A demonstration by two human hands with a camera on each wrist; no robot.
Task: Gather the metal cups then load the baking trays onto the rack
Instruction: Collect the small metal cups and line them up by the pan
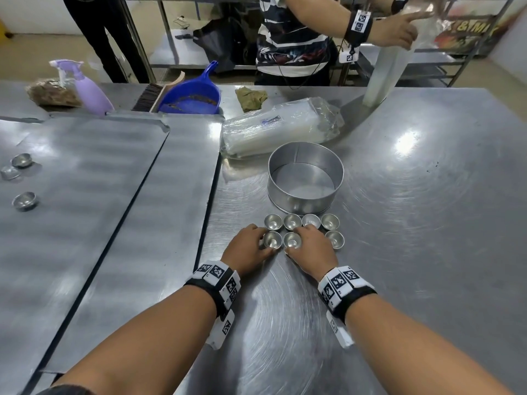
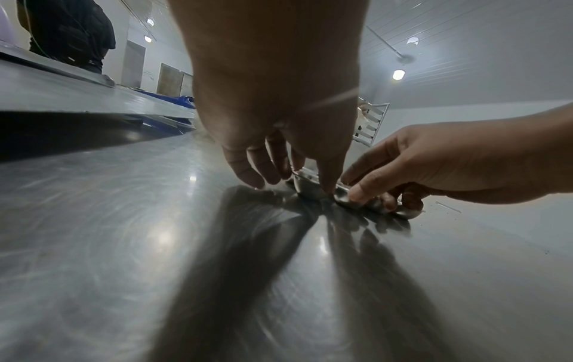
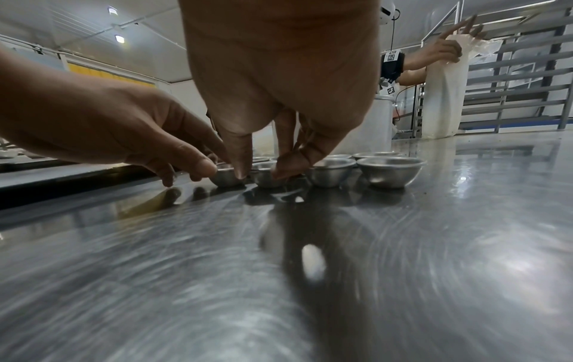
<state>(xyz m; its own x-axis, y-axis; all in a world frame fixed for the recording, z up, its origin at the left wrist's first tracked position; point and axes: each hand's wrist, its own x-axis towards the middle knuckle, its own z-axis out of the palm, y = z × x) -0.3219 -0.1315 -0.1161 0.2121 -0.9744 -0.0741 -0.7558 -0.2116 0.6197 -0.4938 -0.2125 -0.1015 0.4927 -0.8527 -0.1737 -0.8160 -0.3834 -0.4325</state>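
Two hands working the metal cups (image 1: 302, 229) on the surface (image 1: 399, 223): left hand (image 1: 247, 248) and right hand (image 1: 312, 248) fingers each pinching one cup, bunching rows tight for gathering.

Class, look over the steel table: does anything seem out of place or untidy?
Yes. Three metal cups sit apart on the left baking tray, away from the grouped cups. The blue dustpan holds brown debris.
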